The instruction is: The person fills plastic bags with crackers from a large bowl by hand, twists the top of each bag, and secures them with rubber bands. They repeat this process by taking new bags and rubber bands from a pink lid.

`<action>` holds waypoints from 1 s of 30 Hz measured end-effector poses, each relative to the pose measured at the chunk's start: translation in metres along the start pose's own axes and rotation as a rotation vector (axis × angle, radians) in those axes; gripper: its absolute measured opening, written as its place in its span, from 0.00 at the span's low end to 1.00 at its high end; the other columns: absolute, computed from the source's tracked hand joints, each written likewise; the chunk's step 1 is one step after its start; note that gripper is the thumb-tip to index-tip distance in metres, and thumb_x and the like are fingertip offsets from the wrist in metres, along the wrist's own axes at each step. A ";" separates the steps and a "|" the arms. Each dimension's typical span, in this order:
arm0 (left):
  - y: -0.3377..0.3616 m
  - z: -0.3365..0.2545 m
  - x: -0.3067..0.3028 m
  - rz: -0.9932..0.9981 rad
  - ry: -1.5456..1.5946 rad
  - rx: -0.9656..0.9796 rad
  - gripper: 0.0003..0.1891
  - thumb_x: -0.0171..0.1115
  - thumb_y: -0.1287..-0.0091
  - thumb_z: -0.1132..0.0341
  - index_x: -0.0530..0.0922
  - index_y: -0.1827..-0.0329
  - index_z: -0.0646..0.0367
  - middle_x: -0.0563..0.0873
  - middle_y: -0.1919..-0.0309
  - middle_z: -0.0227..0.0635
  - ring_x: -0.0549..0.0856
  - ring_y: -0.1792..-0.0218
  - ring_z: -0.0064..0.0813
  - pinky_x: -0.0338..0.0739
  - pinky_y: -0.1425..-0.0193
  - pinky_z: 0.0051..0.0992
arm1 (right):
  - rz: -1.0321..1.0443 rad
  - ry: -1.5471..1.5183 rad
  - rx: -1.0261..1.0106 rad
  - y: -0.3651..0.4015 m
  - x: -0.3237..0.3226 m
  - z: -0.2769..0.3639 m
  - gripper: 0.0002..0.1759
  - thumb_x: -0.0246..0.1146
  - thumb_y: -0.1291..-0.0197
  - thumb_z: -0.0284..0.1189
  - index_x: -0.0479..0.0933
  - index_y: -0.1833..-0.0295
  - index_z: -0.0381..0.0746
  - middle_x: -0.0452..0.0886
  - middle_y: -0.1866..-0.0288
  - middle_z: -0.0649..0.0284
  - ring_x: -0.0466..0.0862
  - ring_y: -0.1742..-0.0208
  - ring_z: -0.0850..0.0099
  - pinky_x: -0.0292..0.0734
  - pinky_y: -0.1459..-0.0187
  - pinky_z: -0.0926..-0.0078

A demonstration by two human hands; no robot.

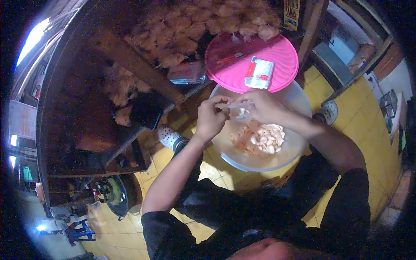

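A small clear plastic bag (241,110) is stretched between my two hands, with something pale showing inside. My left hand (211,118) pinches one side of it, and my right hand (262,107) grips the other side with closed fingers. Below them stands a large translucent plastic tub (234,164). Pale orange, chip-like pieces (265,139) lie heaped in its bottom. A pink ribbed lid (223,54) rests at the tub's far side, and a white and red packet (261,73) lies on it, just beyond my right hand.
Many small filled bags (190,26) cover the dark wooden shelf to the left and back. A wrapped pack (187,73) sits near its edge. My shoes (168,137) flank the tub on the yellow tiled floor (214,173). A dark basin (121,199) stands at lower left.
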State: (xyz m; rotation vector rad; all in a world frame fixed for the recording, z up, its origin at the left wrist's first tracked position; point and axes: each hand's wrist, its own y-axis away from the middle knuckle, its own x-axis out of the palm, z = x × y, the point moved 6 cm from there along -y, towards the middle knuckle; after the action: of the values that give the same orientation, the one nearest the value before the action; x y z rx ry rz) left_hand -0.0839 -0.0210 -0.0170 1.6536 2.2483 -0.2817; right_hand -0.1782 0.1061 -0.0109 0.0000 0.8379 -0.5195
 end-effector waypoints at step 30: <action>0.020 0.002 0.027 0.462 0.535 -0.252 0.14 0.57 0.31 0.66 0.79 0.49 0.66 0.86 0.59 0.37 0.86 0.60 0.22 0.81 0.54 0.24 | -0.177 -0.951 0.270 -0.010 -0.058 -0.021 0.13 0.63 0.33 0.36 0.79 0.50 0.37 0.83 0.55 0.64 0.82 0.56 0.78 0.74 0.58 0.87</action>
State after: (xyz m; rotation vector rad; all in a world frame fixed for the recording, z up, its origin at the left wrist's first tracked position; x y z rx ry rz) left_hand -0.0717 0.0088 -0.0280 2.2146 2.0190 0.5952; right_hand -0.2299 0.1271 0.0180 -0.0686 -0.1659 -0.7062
